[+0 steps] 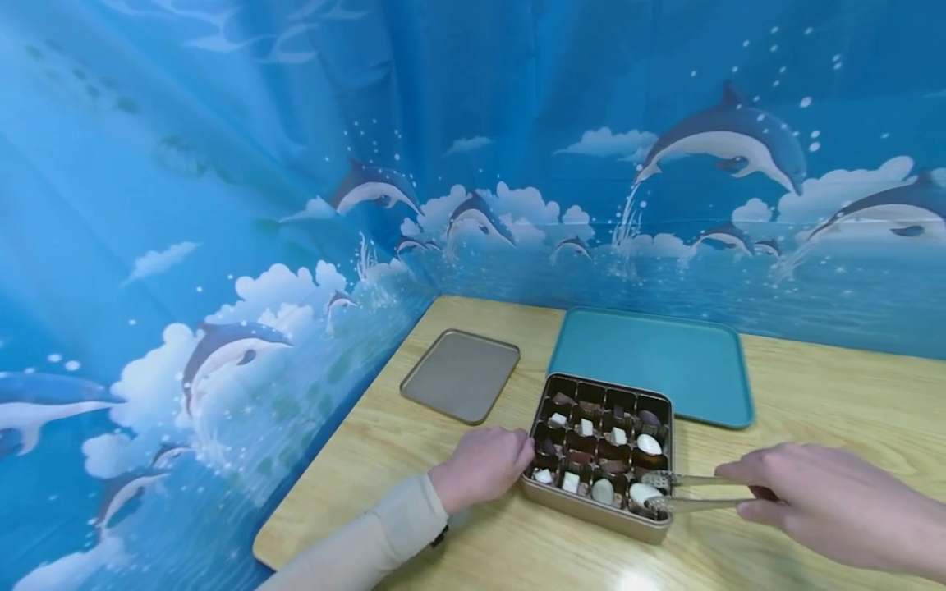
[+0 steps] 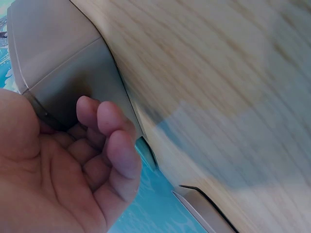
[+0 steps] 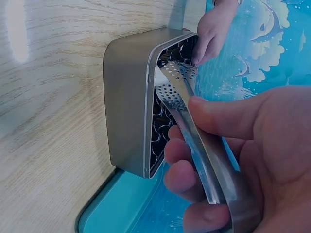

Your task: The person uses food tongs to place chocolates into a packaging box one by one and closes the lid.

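Note:
A bronze-coloured metal tin point(image 1: 591, 510) holds a dark divided insert with chocolates, some brown, some white, in its compartments. My right hand point(image 1: 828, 501) grips metal tongs point(image 1: 702, 481) with perforated tips, thumb on one arm and fingers round the other. Those tips straddle a white egg-shaped chocolate point(image 1: 645, 495) in the tin's near right corner compartment. A second white oval chocolate point(image 1: 649, 444) lies one compartment row or so behind. My left hand point(image 1: 484, 466) holds the tin's left edge near its front corner, fingers curled, seen also against the tin's wall point(image 2: 73, 73) in the left wrist view.
A teal tray point(image 1: 650, 353) lies behind the tin, which overlaps its near edge in the head view. To the left rests a flat, rimmed grey-brown lid or tray point(image 1: 461, 376). Blue dolphin-print curtains point(image 1: 502, 148) border the wooden table point(image 1: 835, 386) at the back and left.

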The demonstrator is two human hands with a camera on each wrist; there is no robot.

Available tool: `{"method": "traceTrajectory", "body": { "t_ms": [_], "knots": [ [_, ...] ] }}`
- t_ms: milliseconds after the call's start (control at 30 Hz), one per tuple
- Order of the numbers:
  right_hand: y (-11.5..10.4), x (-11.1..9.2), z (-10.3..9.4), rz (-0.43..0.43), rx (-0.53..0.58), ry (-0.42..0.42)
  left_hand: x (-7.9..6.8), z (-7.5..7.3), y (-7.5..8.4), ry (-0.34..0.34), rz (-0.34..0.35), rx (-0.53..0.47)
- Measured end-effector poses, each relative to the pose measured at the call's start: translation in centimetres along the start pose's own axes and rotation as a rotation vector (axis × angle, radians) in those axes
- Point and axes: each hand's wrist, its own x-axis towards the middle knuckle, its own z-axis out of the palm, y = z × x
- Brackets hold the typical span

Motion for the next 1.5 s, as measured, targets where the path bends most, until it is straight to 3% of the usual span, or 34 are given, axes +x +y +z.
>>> {"method": "traceTrajectory", "body": {
  "t_ms": [233,467,733,1000,1200,1333,1500],
  "knots": [
    [0.2,-0.1,-0.7,-0.035,0.011,0.044,0.2,-0.1,0.0,0.004,-0.005,0.011],
    [1.8,1.0,-1.7,-0.048,0.045,0.177,0.0,-0.1,0.0,-0.005,-0.012,-0.01],
    [4.4,4.1,-1.6,0.012,0.121,0.317,-0.1,0.1,-0.1,0.006,-0.011,-0.01],
    [6.9,7.5,-0.5,0.032,0.125,0.386,0.0,0.2,-0.1,0.007,-0.008,-0.002],
    [8.2,9.4,-0.1,0.033,0.091,0.337,-0.1,0.3,0.0,0.016,-0.001,0.004],
    [8.7,9.9,-0.1,0.063,0.081,0.265,0.0,0.3,-0.1,0.011,0.005,0.01],
    [8.9,10.2,-0.1,0.094,0.066,0.235,0.0,0.1,-0.2,0.02,0.009,0.016]
  ]
}}
